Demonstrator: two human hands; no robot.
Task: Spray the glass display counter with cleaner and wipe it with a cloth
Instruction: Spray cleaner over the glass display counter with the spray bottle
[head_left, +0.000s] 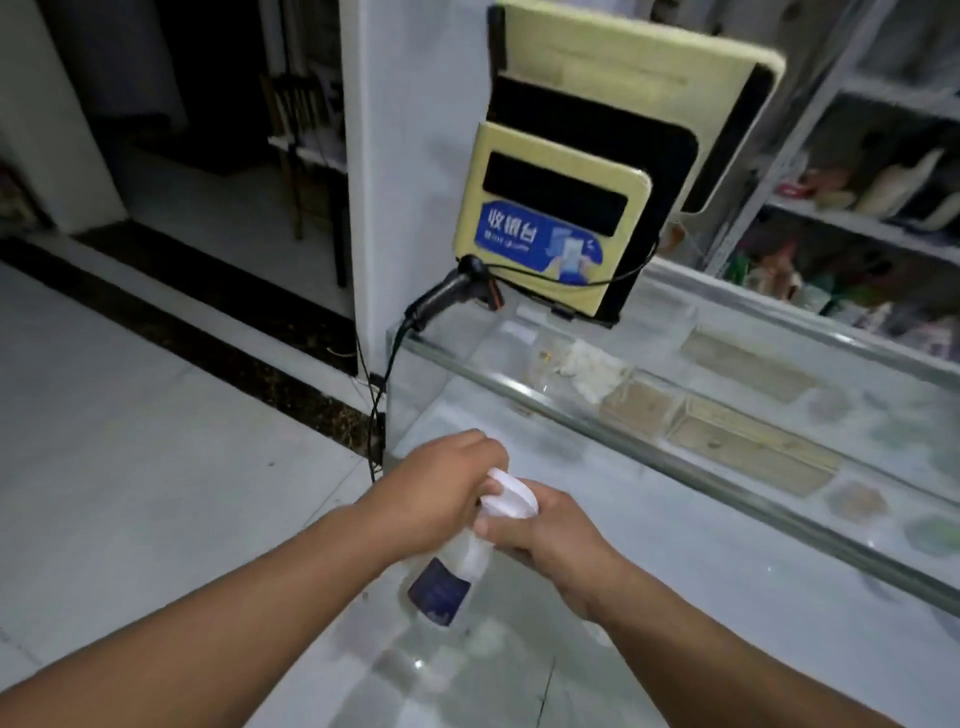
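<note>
glass display counter (727, 571) runs from 3 to 6 o'clock, with no spray marks i can make out; spraying and wiping both look left to do. at 6 o'clock the spray bottle (457, 566) sits in both hands: left hand (441, 488) curled over its white head, right hand (545, 535) gripping its neck. its dark label is unreadable; the blue sign (540, 241) at 12 o'clock reads 收银台.

Spray bottle (449, 577) lower centre, over glass display counter (675, 545); scanner (452, 291) and terminal (550, 223) upper centre, at counter's far end; shelves (857, 218) behind, upper right
</note>
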